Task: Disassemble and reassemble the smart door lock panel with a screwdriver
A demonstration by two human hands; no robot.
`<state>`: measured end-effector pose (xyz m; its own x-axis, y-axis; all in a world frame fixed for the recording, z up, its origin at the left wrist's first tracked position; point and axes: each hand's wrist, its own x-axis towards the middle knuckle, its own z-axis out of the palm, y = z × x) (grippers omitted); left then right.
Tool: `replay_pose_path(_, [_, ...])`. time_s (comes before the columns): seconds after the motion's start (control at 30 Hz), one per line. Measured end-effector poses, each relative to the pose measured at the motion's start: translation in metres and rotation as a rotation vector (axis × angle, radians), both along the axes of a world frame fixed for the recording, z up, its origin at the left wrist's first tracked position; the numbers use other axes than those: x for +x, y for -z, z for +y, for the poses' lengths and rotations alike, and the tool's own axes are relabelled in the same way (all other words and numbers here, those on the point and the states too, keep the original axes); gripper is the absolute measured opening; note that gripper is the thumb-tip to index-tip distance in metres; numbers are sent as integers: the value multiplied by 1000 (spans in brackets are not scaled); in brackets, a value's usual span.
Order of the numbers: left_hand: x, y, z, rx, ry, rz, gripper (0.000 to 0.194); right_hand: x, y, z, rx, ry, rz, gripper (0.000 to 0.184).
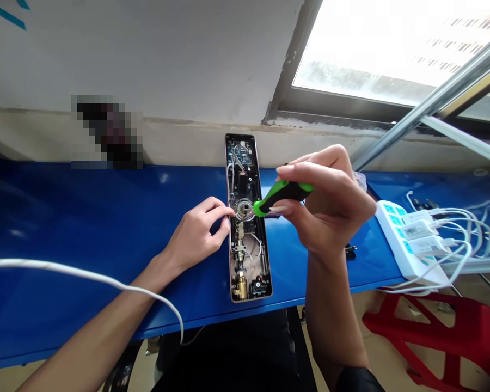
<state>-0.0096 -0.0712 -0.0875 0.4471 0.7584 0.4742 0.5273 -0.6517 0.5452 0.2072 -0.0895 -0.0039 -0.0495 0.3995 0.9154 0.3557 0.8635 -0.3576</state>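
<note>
A long, narrow electronic door lock housing [268,256] lies open on the blue table, its inside facing up. Within it are a blue circuit board [239,153], a round metal spindle part [244,208], thin wires and a brass cylinder [241,287]. My left hand [202,228] is closed at the housing's left edge, thumb and index finger gripping it near the round part. My right hand [330,201] holds a green and black screwdriver [283,195] in its fingertips. The screwdriver's shaft slants down left into the housing, by the round part; its tip is hard to make out.
A white power strip [392,228] with several plugged chargers and tangled white cables [469,228] sits at the right. Another white cable [106,277] passes over my left forearm. A red stool [449,326] stands below right. Behind the table are a wall and window [375,49].
</note>
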Motion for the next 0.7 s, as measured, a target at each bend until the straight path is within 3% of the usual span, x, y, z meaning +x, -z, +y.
replay_pose_path(0.2, [0, 2, 0, -9, 8, -6, 21, -1, -4, -6, -128, -48, -91, 37])
replay_pose_path(0.53, [-1, 3, 2, -8, 8, -9, 21, -4, 2, -2, -18, 11, 26, 26])
replay_pose_path(0.7, [-1, 3, 1, -16, 7, -11, 21, -8, -2, -6, -132, -113, -47, 45])
